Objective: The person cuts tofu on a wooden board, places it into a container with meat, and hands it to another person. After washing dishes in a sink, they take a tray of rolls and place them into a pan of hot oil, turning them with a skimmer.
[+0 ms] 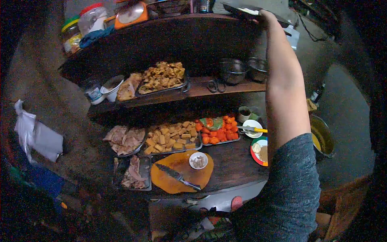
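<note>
My right hand [266, 17] is stretched far up to the top shelf, at the edge of a dark tray [234, 8] with something white on it. Its fingers look closed on the tray's rim, though they are small and partly hidden. My left hand is out of view. Nearest my body, a knife [177, 176] and a small white bowl [198, 160] of pale pieces rest on a wooden cutting board [161, 183]. Behind the board are trays of tan cubes [171, 137] and red-orange pieces [219, 133], beside a dish of sliced meat [125, 139].
A tray of browned pieces [163, 76] and metal bowls [234, 71] stand on the middle shelf. Jars [92, 18] and an orange scale [131, 15] are up at the left. A yellow-handled knife [256, 129] lies across a white bowl. A pot [322, 139] stands at right.
</note>
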Demonstrator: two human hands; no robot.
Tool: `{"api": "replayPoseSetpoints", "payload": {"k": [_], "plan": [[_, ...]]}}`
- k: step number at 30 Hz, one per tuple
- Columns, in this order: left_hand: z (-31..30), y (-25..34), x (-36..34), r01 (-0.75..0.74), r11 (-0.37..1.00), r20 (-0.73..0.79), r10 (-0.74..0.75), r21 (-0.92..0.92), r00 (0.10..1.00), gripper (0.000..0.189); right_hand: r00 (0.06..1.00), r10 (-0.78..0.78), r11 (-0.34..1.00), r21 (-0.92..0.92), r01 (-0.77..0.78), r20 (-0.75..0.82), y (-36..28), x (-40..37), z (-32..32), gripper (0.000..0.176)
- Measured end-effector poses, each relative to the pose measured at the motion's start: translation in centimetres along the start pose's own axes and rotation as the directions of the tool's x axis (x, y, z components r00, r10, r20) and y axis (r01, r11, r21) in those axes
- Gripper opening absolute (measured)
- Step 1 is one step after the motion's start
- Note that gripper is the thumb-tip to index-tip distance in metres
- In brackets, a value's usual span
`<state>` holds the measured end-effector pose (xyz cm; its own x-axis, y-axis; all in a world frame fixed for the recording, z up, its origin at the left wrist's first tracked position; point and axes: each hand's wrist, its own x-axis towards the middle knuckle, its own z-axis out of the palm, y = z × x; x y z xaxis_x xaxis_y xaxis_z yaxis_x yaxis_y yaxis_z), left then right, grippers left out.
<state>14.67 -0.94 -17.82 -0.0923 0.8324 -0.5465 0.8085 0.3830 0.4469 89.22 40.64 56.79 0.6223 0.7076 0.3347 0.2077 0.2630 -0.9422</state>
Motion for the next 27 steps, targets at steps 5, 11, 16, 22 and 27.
{"api": "replayPoseSetpoints", "payload": {"k": [5,11,16,22,27], "plan": [[-1.8,16.0,11.5,-0.543,0.725,0.199,0.659,-0.424,0.725,0.026,0.819,-0.510,0.794,-0.510,0.331,-0.262,3.3,1.4,-1.8,0.028],[-17.4,48.6,-4.6,-0.696,0.443,0.220,0.894,-0.565,0.391,0.030,0.714,-0.606,0.768,-0.492,0.410,-0.352,0.5,-14.9,-1.4,0.045],[-20.9,56.8,-12.6,-0.463,-0.044,-0.067,0.997,-0.885,0.033,0.052,0.655,-0.719,0.690,-0.351,0.633,-0.233,6.4,-29.7,-2.9,0.043],[-13.9,48.0,-14.8,-0.162,0.209,0.113,0.880,-0.964,0.462,0.045,0.936,-0.298,0.953,-0.006,0.303,-0.187,14.9,-58.4,-3.6,0.045],[-9.6,31.4,-16.5,-0.094,0.517,0.391,0.742,-0.851,0.545,0.057,0.988,0.157,0.971,-0.184,-0.152,0.012,20.1,-77.2,-6.6,0.044]]}}
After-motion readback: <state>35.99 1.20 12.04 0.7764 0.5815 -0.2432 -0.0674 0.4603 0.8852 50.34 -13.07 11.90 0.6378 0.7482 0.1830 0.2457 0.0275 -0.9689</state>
